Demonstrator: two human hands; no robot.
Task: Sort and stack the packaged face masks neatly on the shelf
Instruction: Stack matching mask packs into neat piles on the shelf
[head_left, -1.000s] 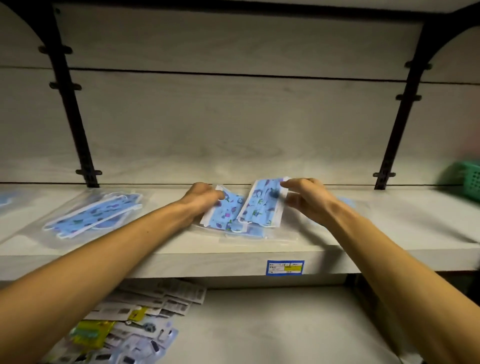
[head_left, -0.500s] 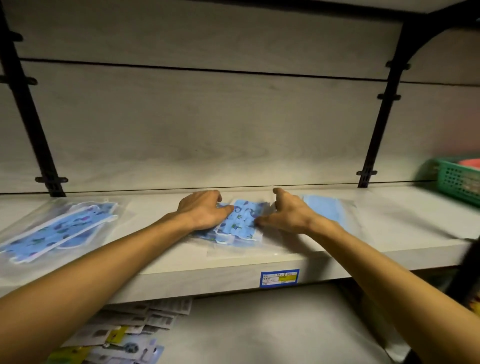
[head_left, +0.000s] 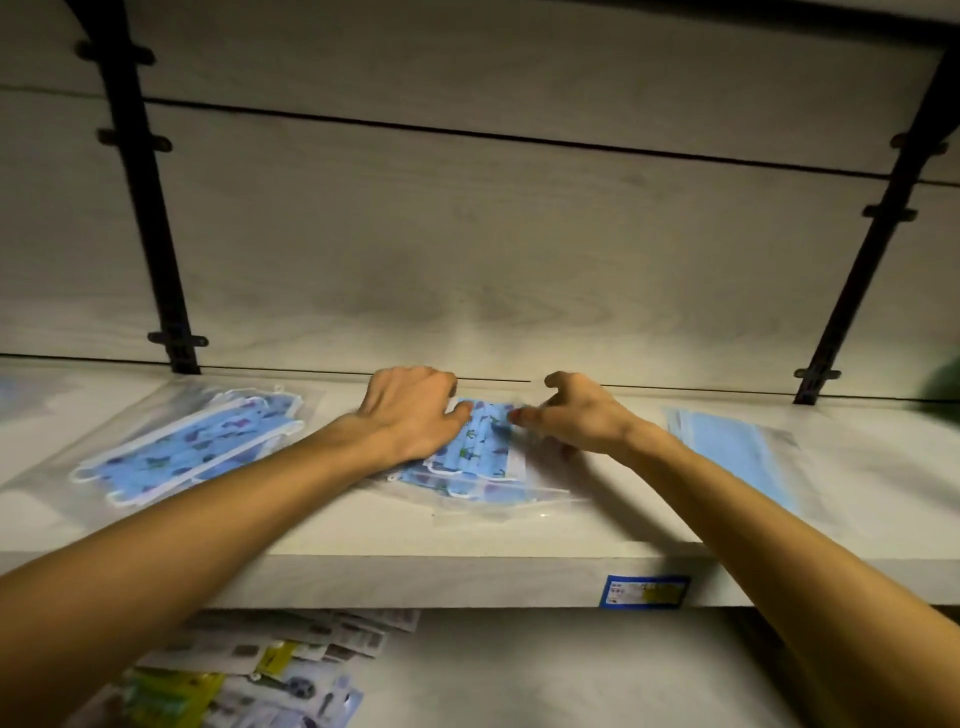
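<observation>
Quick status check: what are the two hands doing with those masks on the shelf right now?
Left hand flat on middle mask pack. Right hand on its right edge, fingers loosely curled. Printed pack lies left, plain blue pack right. Nothing in the way.

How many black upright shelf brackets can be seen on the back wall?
2. One black bracket stands at the left, above the patterned mask pack; the other black bracket leans at the right. More may lie outside the view.
</observation>
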